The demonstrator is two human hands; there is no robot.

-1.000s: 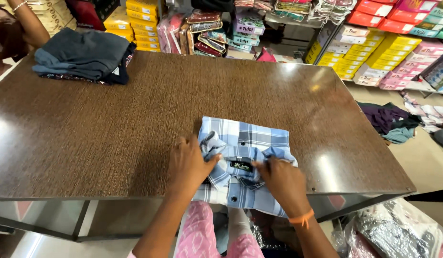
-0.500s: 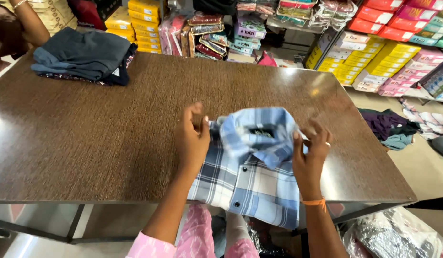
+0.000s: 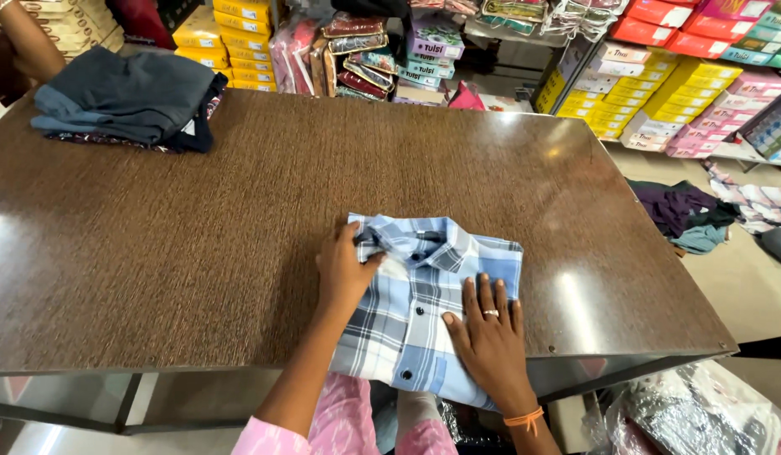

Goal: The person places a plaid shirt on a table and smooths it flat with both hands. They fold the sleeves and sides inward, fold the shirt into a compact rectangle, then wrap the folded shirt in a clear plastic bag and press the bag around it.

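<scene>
Because it sits off at the far left corner, the stack of folded dark grey and navy garments (image 3: 125, 99) is well apart from where the hands are busy, and another person's forearm (image 3: 24, 38) shows just behind it. Nearer the front edge of the dark brown wood-grain counter (image 3: 239, 211), the folded blue, white and grey checked cotton shirt (image 3: 428, 303) lies collar away from the person, its lower end hanging a little over the edge. Left hand (image 3: 344, 270) lies open on the shirt's left side by the collar, fingers curled lightly at the cloth, seemingly to pin it. Right hand (image 3: 490, 333), ring on one finger and orange band at the wrist, is spread flat on the front, palm down, pressing it smooth
</scene>
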